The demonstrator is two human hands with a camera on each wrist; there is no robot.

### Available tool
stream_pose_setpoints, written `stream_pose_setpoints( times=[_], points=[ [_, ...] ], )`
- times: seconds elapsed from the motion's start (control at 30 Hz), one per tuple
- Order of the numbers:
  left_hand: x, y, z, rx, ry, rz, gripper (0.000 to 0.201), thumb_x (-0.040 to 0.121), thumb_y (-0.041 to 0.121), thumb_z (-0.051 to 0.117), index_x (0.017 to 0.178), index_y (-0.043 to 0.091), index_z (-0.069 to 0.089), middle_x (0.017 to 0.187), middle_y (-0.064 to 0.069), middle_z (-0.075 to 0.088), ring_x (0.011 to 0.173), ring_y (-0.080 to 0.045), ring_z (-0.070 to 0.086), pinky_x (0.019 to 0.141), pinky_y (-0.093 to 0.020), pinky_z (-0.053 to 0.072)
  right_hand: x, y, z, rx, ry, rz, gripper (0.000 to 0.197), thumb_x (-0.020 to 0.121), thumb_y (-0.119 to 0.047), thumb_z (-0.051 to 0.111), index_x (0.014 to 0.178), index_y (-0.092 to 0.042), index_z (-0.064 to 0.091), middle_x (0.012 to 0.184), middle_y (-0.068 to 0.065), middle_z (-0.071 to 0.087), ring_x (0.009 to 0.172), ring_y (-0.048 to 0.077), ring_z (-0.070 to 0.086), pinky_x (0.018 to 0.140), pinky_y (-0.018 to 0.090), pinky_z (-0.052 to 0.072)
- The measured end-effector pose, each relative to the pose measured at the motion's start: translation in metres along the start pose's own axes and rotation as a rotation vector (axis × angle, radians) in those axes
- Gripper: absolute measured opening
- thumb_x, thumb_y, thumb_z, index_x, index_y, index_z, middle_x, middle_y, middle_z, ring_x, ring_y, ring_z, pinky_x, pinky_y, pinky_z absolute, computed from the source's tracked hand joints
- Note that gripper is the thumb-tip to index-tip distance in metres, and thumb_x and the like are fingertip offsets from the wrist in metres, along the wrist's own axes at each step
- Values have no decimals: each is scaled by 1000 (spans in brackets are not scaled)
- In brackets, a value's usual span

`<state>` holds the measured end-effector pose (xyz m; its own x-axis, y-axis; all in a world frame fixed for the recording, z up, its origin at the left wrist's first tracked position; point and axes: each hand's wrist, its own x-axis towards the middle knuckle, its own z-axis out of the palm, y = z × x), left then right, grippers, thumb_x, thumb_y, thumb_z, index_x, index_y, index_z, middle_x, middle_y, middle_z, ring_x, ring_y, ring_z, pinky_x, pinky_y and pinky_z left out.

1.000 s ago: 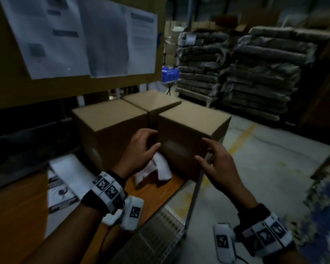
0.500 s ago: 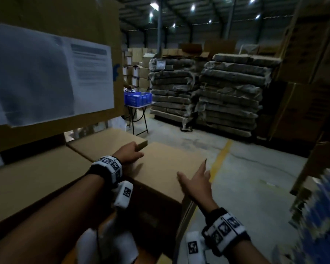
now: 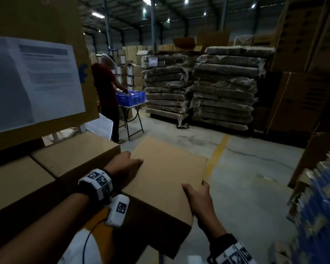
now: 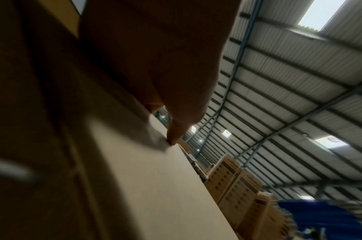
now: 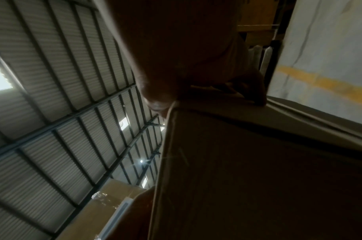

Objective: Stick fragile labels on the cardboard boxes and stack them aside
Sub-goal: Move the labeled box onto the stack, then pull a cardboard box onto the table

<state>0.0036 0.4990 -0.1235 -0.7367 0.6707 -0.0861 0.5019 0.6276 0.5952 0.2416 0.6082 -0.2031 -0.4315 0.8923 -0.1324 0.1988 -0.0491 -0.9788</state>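
Cardboard box (image 3: 166, 180) between both hands, left hand (image 3: 122, 164) gripping its left top edge, right hand (image 3: 198, 197) clasping its near right corner

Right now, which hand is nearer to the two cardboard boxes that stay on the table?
Left. The left hand grips the carried box's edge beside the table boxes; the right hand holds its opposite edge.
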Motion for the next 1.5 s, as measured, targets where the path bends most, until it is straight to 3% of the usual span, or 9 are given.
stream_pose_setpoints(
  times=[0.1,0.27,0.57,0.77,0.93,1.03,1.2,1.37,1.5],
  points=[
    [-26,29,-2,-61,39,97,47,94,43,59,126,9,52,123,-12,61,108,-29,58,92,-39,49,-15,-11,-23,-3,107,-82,75,82,-49,70,137,-23,27,127,7,57,104,29,62,89,49,54],
    [-96,51,-24,-221,133,218,53,95,43,56,139,17,43,131,-6,57,110,-24,57,85,-35,45,-73,-44,-53,35,207,-268,61,80,-47,73,117,-37,25,121,2,57,101,27,64,89,52,53],
    [-308,-22,-95,-326,404,306,46,95,43,56,132,17,48,116,1,60,95,-15,57,73,-27,45,-278,-66,-29,145,178,-493,60,79,-36,78,115,-29,30,124,4,54,100,23,63,91,49,53],
    [-456,-116,-154,-239,559,60,53,95,50,50,135,17,42,132,-10,56,114,-33,56,93,-40,45,-404,-75,28,179,-111,-497,49,85,-43,71,114,-25,36,117,2,55,93,15,62,80,42,54],
    [-572,-201,-202,-165,715,-245,77,95,45,54,153,18,12,150,-18,21,130,-42,39,102,-45,35,-490,-90,103,160,-337,-437,33,89,-37,66,110,-22,46,102,-2,57,88,15,58,81,36,48],
    [-640,-251,-225,-178,778,-382,72,95,44,55,152,23,15,150,-15,19,130,-40,38,100,-43,35,-540,-94,149,163,-491,-438,22,89,-32,67,103,-20,54,91,-7,60,84,11,58,80,34,48],
    [-734,-324,-247,-189,859,-568,69,94,43,57,152,27,23,151,-14,23,133,-38,35,107,-46,35,-609,-93,226,176,-907,-379,11,90,-20,65,100,-24,64,103,7,70,92,22,66,81,41,54],
    [-780,-384,-248,-175,785,-651,73,91,38,64,151,19,28,152,-17,24,135,-36,34,109,-40,32,-647,-78,291,199,-1304,-206,35,91,3,55,123,-13,59,119,11,63,102,19,61,68,20,55],
    [-784,-418,-229,-125,733,-709,73,90,45,62,149,15,32,147,-21,29,133,-38,37,108,-38,35,-654,-41,330,-93,-1321,-459,53,90,-2,59,136,-22,42,126,-5,53,105,11,55,86,28,49]
  ],
)
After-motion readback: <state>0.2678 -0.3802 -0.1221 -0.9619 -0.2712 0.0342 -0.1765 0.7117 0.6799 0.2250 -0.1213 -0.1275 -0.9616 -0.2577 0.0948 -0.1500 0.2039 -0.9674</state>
